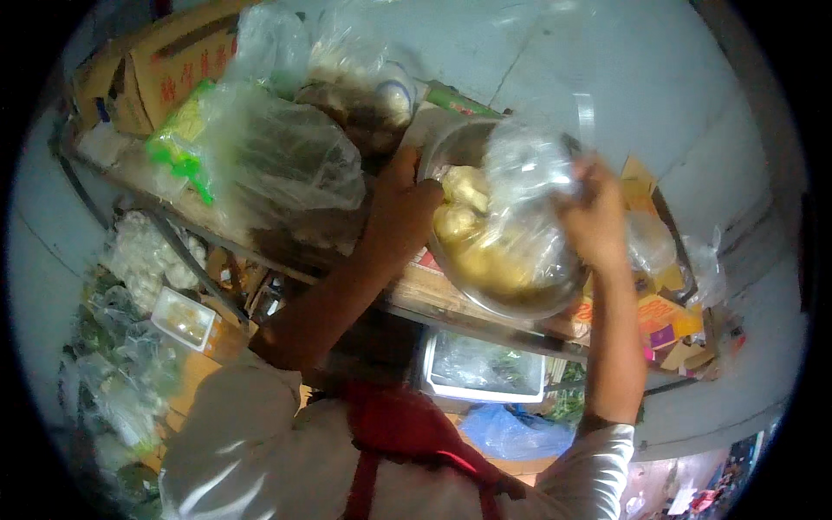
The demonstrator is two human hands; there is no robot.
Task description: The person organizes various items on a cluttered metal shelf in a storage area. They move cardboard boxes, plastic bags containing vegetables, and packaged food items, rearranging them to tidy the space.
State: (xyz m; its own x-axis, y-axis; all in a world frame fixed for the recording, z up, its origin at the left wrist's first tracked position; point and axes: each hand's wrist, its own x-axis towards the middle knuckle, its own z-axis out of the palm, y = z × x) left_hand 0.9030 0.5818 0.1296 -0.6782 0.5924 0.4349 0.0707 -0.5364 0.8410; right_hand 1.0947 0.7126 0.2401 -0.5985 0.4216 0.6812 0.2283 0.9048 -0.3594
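A round metal basin [539, 310] stands on the wooden shelf board, tilted slightly in the view. Inside it lie pale yellow lumps [464, 192], some whole and rounded; their kind I cannot make out. At the basin's left rim, my left hand [407, 198] is closed, its thumb over the edge and the other fingers partly hidden. My right hand [596, 212] pinches a crumpled clear plastic bag [525, 173] over the right side of the basin. The bag covers part of the yellow lumps, and motion smears the right fingers a little.
Plastic bags [290, 156] and a cardboard box [178, 74] crowd the board's left end. Cut cartons [667, 312] stand to the right. Below are a white foam box [485, 394] with greens, a blue bag [511, 431] and bagged vegetables [130, 364].
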